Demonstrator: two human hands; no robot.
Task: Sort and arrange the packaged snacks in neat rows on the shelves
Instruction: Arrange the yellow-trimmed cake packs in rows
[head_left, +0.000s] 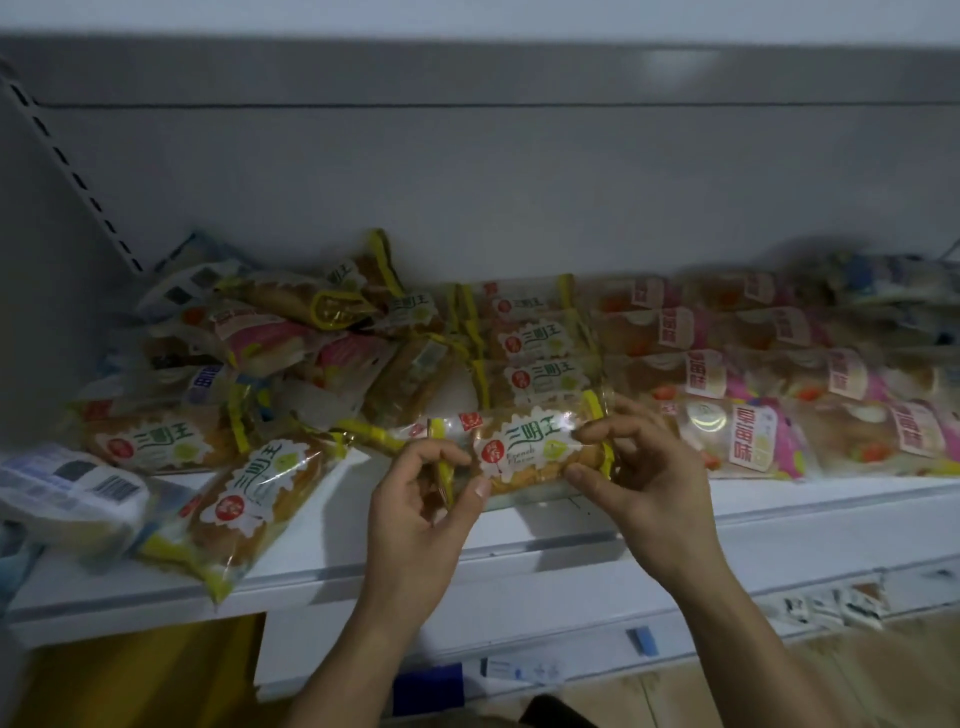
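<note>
Loose snack pile (249, 374) left of rows (727, 374)

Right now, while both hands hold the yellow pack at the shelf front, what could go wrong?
1. The yellow pack sits at the shelf edge; a loose grip by the left hand or right hand might drop it.
2. The tilted pack overhangs the edge and could fall if bumped.
3. The unsorted pile may slide.

Four yellow-trimmed packs (540, 374) form one column at centre, counting the front one between two hands (415, 514). Pink-trimmed packs (737, 436) at three o'clock form two columns of four. The heap (270, 353) at nine o'clock cannot be counted.
</note>
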